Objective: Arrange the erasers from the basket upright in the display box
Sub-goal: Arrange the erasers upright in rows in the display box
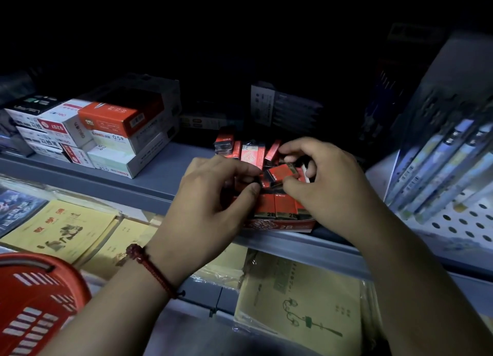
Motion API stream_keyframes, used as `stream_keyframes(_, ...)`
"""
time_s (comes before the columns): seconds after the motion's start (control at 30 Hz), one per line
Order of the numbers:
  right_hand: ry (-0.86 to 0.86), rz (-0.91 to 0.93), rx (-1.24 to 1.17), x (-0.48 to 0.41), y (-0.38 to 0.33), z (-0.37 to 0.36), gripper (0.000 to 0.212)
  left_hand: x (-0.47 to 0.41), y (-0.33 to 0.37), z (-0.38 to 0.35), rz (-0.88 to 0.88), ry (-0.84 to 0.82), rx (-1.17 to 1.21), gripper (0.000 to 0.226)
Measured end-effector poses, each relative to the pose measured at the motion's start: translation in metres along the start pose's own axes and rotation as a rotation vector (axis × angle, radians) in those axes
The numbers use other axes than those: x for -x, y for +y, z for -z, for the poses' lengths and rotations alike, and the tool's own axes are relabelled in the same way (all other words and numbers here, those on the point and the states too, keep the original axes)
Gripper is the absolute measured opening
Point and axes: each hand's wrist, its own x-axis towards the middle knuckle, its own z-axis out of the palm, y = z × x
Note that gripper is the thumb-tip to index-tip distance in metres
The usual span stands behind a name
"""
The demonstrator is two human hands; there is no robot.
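The erasers (274,209), in red sleeves marked 2B, sit in the display box (282,226). Along the box's front wall a row stands upright. Toward its back they lean at mixed angles, some in pale sleeves.

Above the middle of the box, one red eraser (282,173) lies tilted, pinched between the thumb and curled fingers of the right hand (328,185). The left hand (210,203) reaches in from the box's left side with its fingers curled. Its thumb and forefinger tips are drawn close over something dark, and I cannot tell what, if anything, they grip. A red cord bracelet (149,265) circles that wrist.

The box stands at the front edge of a grey shelf (133,182). Left of the box on that shelf are stacked cartons (114,131) of stationery, and to the box's right are hanging packs (440,163) over a perforated panel (466,222). Below the box lie yellow notebooks (61,227), and far down to its left is the red basket (34,297).
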Motion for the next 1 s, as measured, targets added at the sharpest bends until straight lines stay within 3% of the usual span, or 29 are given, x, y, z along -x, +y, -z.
stream_keyframes(0.2,0.038,0.056,-0.062,-0.001,0.005,-0.003,0.042,0.001,0.000,-0.004,0.044,0.005,0.073,0.022)
stream_keyframes(0.3,0.070,0.120,-0.169,0.002,-0.002,-0.006,0.037,-0.001,-0.002,-0.006,0.145,-0.031,0.279,0.026)
stream_keyframes(0.53,0.050,0.181,-0.329,0.005,-0.016,-0.019,0.037,-0.006,0.004,0.001,0.273,0.145,0.630,0.015)
stream_keyframes(0.63,-0.022,0.157,-0.394,0.006,-0.019,-0.022,0.025,-0.007,0.001,0.006,0.329,0.187,0.746,0.019)
stream_keyframes(0.8,-0.060,0.104,-0.470,0.006,-0.023,-0.022,0.031,-0.005,-0.002,0.013,0.291,0.175,0.689,0.023)
stream_keyframes(1.0,-0.108,0.056,-0.435,0.006,-0.022,-0.019,0.016,-0.004,-0.011,0.022,0.226,0.042,0.448,0.018)
